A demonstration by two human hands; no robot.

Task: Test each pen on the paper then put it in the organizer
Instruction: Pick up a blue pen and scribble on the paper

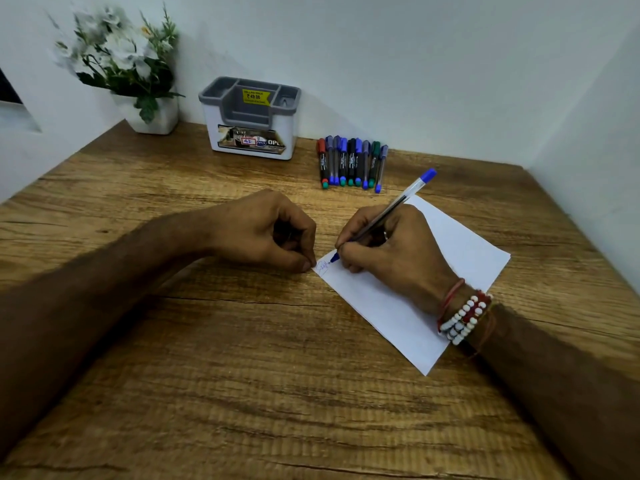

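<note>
- The left forearm (104,271) is bare as far as the edge of view, with fine hair along it.
- The right hand (391,251) wears a thin, shiny ring (385,235), though which finger it is on is hard to tell.
- A thin red thread band (452,294) circles the right wrist nearest the hand.
- Just behind it sits a bead bracelet (464,320) in several rows, round white beads mixed with dark red ones.
- A thin reddish-brown cord (489,329) loops just beyond the beads.

Wooden table (242,375). White paper (460,251), blue scribble at its left corner. Right hand (391,251) grips clear blue pen (398,202), tip on paper. Left hand (263,230) curled, thumb at paper corner. Grey-white organizer (251,133) against wall. Row of pens (351,162) just beside it. Flower pot (152,116) far left.
</note>
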